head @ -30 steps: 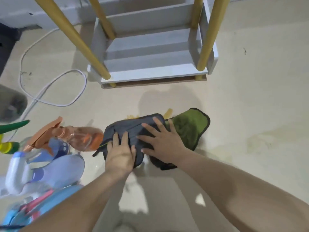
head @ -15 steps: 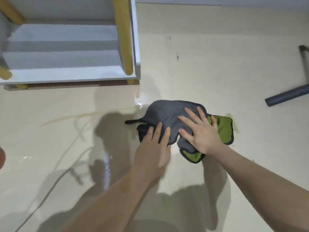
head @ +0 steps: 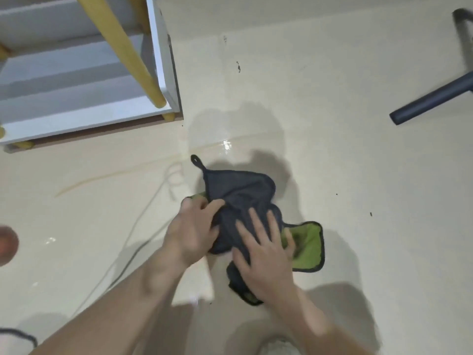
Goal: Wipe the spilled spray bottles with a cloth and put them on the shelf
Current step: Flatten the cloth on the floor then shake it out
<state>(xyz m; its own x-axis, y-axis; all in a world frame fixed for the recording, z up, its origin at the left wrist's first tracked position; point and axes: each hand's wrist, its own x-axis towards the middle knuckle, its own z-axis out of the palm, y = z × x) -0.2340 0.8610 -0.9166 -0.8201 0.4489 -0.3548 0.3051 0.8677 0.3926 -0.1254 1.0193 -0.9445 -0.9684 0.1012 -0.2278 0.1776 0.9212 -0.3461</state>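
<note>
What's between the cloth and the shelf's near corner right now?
Head view: only bare floor, glossy with a wet-looking glare, lies between the shelf and the cloth. The cloth's loop points into that gap.

One view only: a wide-angle camera worn on the person's head, facing forward and steeply down at the floor [head: 332, 98]. It sits near. Both forearms run in from the bottom edge to the hands, left hand [head: 194, 231] and right hand [head: 263, 254], which meet at the cloth [head: 240, 190] at mid-frame. The shelf [head: 76, 119] is cut off by the top-left corner.
</note>
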